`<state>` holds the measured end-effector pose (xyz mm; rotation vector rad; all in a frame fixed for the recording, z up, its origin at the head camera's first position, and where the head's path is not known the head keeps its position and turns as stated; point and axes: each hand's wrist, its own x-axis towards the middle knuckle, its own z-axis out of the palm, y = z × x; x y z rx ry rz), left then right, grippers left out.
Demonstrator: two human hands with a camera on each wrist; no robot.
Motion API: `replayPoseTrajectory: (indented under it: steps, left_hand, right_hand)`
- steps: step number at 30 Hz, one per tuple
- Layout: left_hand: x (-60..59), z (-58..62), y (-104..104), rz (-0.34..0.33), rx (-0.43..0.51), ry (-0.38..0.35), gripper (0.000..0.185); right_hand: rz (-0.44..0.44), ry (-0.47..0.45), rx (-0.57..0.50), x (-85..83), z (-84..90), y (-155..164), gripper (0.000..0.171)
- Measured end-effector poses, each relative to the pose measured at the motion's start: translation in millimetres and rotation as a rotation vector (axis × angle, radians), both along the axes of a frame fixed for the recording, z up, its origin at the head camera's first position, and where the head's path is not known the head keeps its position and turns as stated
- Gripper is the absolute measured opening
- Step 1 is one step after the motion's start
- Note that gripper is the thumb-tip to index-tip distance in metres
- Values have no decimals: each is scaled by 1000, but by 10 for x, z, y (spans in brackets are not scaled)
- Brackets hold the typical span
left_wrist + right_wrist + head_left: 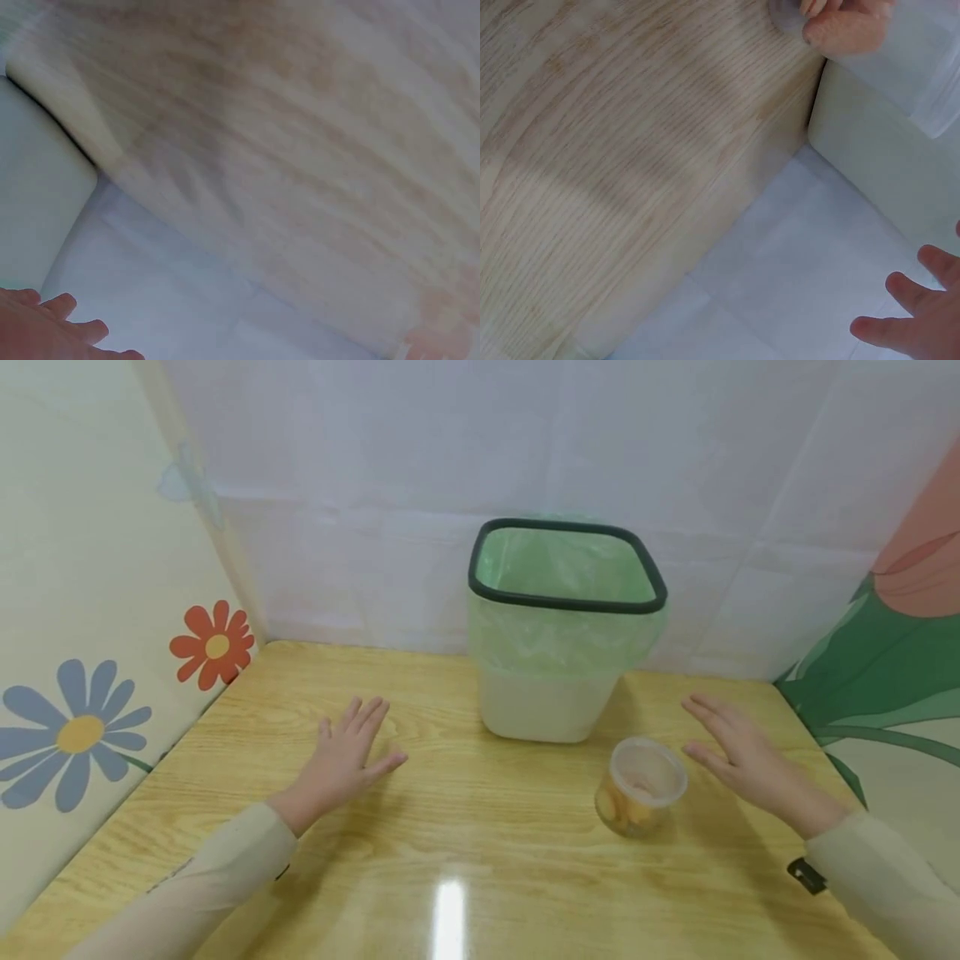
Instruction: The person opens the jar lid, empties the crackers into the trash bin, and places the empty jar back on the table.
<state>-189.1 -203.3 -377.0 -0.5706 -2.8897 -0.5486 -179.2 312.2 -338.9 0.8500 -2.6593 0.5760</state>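
Observation:
Above the left part of the wooden table, my left hand [341,768] is held with its fingers straight and the thumb spread, holding nothing. My right hand [750,764] hovers just right of a clear plastic cup [637,787], fingers extended and apart from it. Orange-brown pieces lie inside the cup, their exact kind hard to tell. In the right wrist view the cup [922,67] shows at the upper right, with the right hand's fingers [904,296] lower down. Only the left hand's fingertips [86,330] enter the left wrist view, at the lower left.
A white trash bin [543,706] with a dark rim and a pale green liner [562,639] stands at the back, behind the cup. The wood-grain table [465,810] meets a white cloth [360,568] at the back. Flower-printed panels [52,610] flank both sides.

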Motion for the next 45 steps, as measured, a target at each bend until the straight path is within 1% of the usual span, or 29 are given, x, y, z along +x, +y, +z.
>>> replayPoseTrajectory:
  steps: [4,11,15,19,26,35,42,45]
  left_hand:
    - [29,-36,16,-17,45,-32,84]
    - [67,-98,40,-34,56,-35,85]
    - [105,-141,60,-52,63,-40,84]
    - [136,-175,94,-75,69,-28,83]
    - [132,-192,171,-136,33,-4,82]
    - [111,-183,275,-184,58,-10,80]
    - [73,-197,339,-216,54,36,82]
    - [65,-181,375,-235,58,33,82]
  right_hand:
    - [13,-5,-23,6,-16,-33,57]
    - [35,1,-44,22,-34,-91,54]
    - [64,32,-42,21,-60,-126,52]
    - [79,51,-39,23,-83,-154,50]
    - [70,10,-3,46,-88,-218,52]
    - [107,78,17,48,-142,-287,50]
    - [164,178,19,5,-200,-338,54]
    - [175,190,29,4,-210,-365,56]
